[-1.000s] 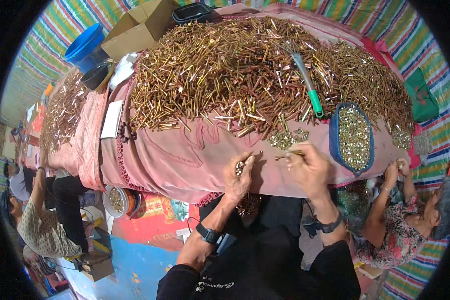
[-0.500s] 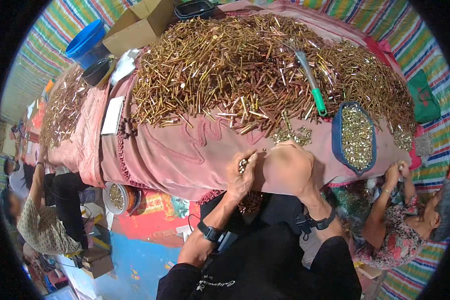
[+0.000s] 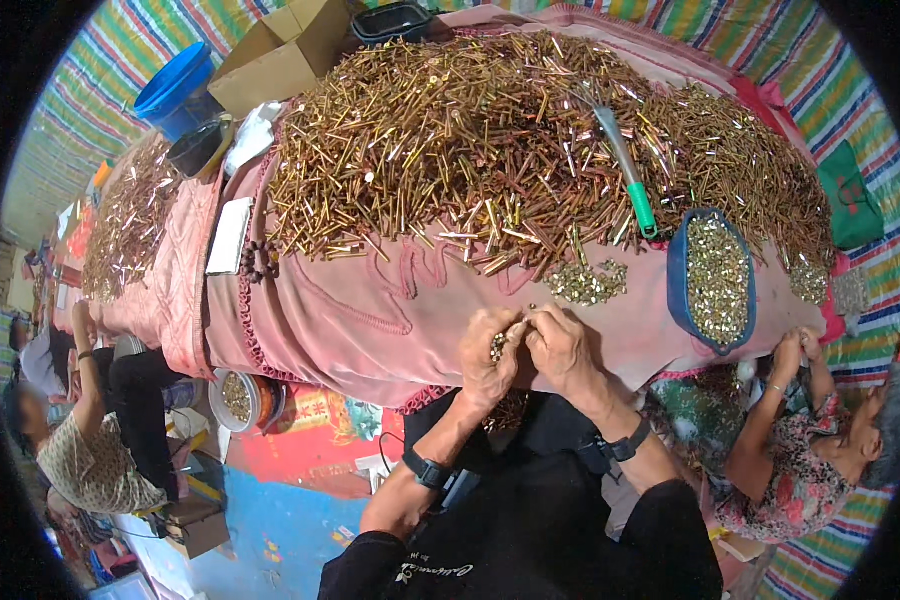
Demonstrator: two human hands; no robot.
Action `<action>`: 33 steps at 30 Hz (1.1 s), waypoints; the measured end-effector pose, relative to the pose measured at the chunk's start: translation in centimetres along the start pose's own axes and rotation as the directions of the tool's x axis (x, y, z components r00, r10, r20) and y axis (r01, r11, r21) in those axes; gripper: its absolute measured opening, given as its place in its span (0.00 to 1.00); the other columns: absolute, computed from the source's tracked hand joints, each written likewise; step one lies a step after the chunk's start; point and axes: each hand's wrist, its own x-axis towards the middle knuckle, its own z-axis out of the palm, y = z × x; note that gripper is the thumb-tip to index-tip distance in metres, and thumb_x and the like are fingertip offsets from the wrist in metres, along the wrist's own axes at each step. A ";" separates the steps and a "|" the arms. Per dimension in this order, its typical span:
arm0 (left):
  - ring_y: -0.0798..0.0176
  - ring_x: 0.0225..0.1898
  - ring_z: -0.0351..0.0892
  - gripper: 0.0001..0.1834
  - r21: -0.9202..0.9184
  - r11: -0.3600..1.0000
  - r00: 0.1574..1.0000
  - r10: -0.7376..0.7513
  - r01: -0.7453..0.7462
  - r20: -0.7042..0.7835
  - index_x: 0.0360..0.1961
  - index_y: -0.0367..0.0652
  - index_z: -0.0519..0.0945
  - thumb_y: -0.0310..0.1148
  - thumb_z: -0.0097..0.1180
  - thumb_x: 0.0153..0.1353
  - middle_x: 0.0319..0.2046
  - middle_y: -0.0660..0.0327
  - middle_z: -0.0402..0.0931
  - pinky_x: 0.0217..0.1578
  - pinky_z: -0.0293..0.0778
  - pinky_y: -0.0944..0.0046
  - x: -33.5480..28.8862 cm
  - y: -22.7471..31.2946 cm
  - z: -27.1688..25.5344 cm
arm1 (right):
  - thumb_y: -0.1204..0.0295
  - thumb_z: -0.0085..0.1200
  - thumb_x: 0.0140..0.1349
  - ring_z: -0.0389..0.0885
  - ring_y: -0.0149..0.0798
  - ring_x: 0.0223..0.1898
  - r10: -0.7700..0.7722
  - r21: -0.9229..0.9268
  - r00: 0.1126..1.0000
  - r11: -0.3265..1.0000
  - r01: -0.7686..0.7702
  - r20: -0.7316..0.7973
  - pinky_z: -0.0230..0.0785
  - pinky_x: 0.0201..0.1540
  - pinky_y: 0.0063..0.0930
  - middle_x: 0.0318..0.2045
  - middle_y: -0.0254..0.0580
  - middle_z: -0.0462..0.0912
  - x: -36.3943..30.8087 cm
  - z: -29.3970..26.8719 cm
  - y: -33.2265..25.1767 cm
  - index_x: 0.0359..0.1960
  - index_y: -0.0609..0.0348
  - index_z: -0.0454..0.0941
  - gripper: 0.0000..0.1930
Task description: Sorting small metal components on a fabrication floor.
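My left hand [image 3: 486, 365] is closed around several small gold-coloured metal pieces [image 3: 498, 347], perhaps nuts, which show between its fingers and palm. Close against it, my right hand [image 3: 568, 348] is pinched, its fingertips meeting those of the left over the pink cloth [image 3: 360, 345]. Whatever sits between the touching fingertips is too small to make out. Just beyond my hands lies a loose patch of the same small pieces [image 3: 588, 284]. Behind that spreads a wide heap of thin copper-gold metal rods or bolts [image 3: 440, 150].
To the right stands a blue tub [image 3: 678, 290] filled with small gold pieces. A green-handled brush [image 3: 640, 205] lies on the heap. A white pad [image 3: 230, 236], a cardboard box [image 3: 275, 65] and a blue bucket [image 3: 175, 95] are left. Co-workers sit at both sides.
My right hand has come back from beside the loose patch, where it was blurred, and its fingertips now meet my left hand's. The left hand has turned slightly and still holds the pieces.
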 end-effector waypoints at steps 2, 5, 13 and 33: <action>0.56 0.36 0.81 0.08 0.008 1.000 1.000 0.000 0.000 0.006 0.43 0.37 0.82 0.23 0.62 0.62 0.36 0.53 0.80 0.37 0.76 0.62 -0.2 0.2 0.1 | 0.84 0.54 0.53 0.78 0.60 0.36 0.016 0.017 1.000 1.000 -0.016 0.024 0.71 0.36 0.47 0.35 0.54 0.77 -0.1 0.0 0.0 0.36 0.65 0.73 0.09; 0.55 0.36 0.81 0.11 -0.002 1.000 1.000 0.004 -0.004 0.019 0.44 0.40 0.82 0.21 0.63 0.60 0.36 0.54 0.80 0.37 0.76 0.61 -0.4 0.0 0.1 | 0.85 0.49 0.52 0.75 0.62 0.36 0.065 0.086 0.991 0.993 -0.075 0.118 0.69 0.38 0.48 0.32 0.56 0.74 0.4 -1.4 -0.9 0.33 0.67 0.70 0.06; 0.53 0.36 0.80 0.13 0.074 0.992 0.994 0.098 -0.102 0.050 0.44 0.39 0.82 0.20 0.64 0.57 0.36 0.54 0.79 0.36 0.75 0.60 -0.5 -0.1 0.4 | 0.81 0.50 0.53 0.75 0.62 0.37 0.064 0.067 0.969 0.994 -0.082 0.237 0.69 0.39 0.47 0.33 0.56 0.73 0.9 -2.5 -0.1 0.32 0.67 0.69 0.05; 0.53 0.30 0.77 0.09 0.013 0.999 0.998 0.034 -0.035 0.049 0.42 0.38 0.79 0.21 0.61 0.59 0.31 0.54 0.77 0.32 0.73 0.59 -0.7 -0.7 0.3 | 0.80 0.50 0.69 0.83 0.30 0.32 0.401 0.474 0.837 0.693 -0.543 0.373 0.78 0.36 0.23 0.33 0.38 0.82 2.0 -4.6 0.4 0.50 0.72 0.77 0.11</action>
